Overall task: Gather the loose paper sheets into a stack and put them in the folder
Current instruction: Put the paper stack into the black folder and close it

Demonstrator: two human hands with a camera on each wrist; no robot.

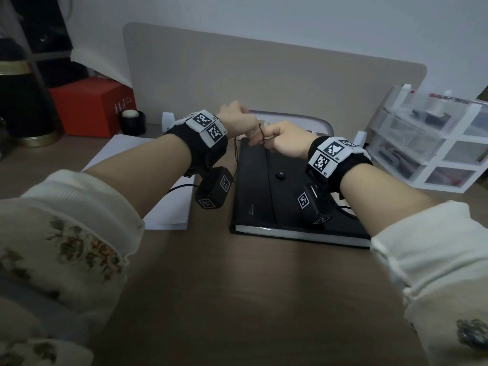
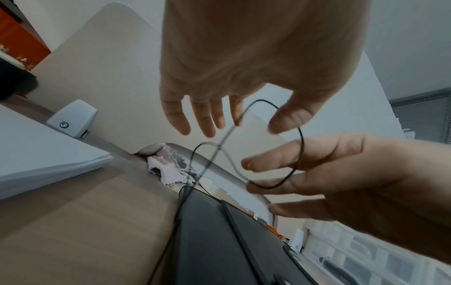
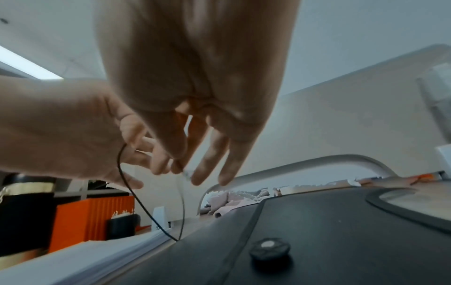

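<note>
A black folder (image 1: 285, 207) with a round button clasp (image 1: 280, 175) lies closed on the wooden desk. A stack of white paper sheets (image 1: 169, 207) sits just left of it. Both hands are raised over the folder's far end, working a thin dark string (image 1: 261, 133) that runs down to the folder's far left corner. In the left wrist view the string (image 2: 301, 146) loops between my left hand's (image 2: 253, 123) thumb and forefinger and round the fingers of my right hand (image 2: 280, 160). In the right wrist view my right hand (image 3: 180, 167) pinches the string (image 3: 136, 200) between thumb and forefinger.
A beige divider panel (image 1: 264, 83) stands along the desk's far edge, with a tray of pink cloth (image 2: 168, 165) in front of it. A red box (image 1: 89, 107) and a black tape roll (image 1: 132, 121) sit at the back left. Clear plastic drawers (image 1: 427, 143) stand at the right.
</note>
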